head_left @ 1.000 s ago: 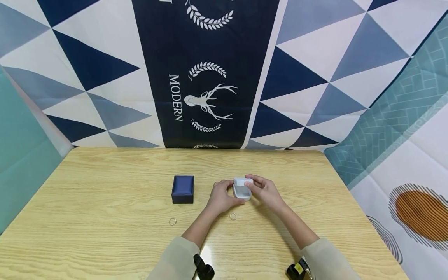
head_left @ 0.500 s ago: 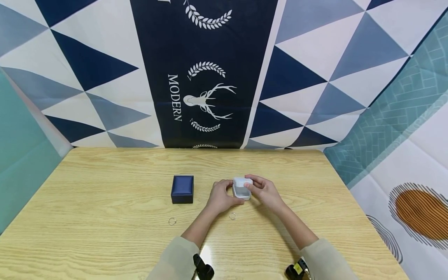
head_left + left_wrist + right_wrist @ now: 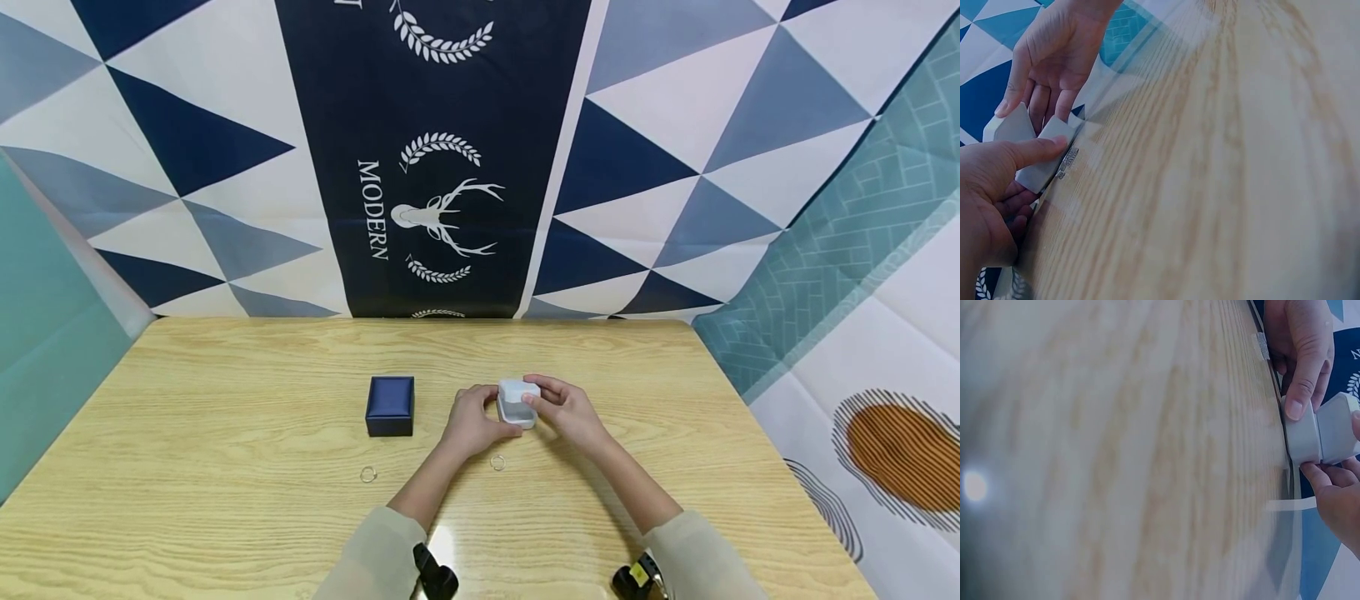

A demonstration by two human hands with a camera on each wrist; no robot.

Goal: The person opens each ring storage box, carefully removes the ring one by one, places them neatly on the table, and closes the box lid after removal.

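In the head view, a small white ring box point(image 3: 517, 392) stands on the table with its lid partly raised. My left hand point(image 3: 472, 425) grips the base from the left, its thumb along the front edge; the left wrist view shows that thumb point(image 3: 1038, 150) pressed on the base. At the right, my right hand point(image 3: 568, 414) pinches the lid between thumb and fingers. The right wrist view has lid point(image 3: 1337, 425) and base point(image 3: 1302, 434) at an angle, joined at the hinge side. A thin ring point(image 3: 498, 462) lies just in front of the left hand.
A dark blue box point(image 3: 390, 406) sits on the wooden table point(image 3: 247, 417) left of the hands, its lid down. In front of it lies a second thin ring point(image 3: 368, 474). Patterned cloth point(image 3: 450, 208) hangs behind the table's back edge.
The white box's lid has tilted a little forward and down toward its base under the right hand. The left hand, the blue box and both rings have stayed in place.
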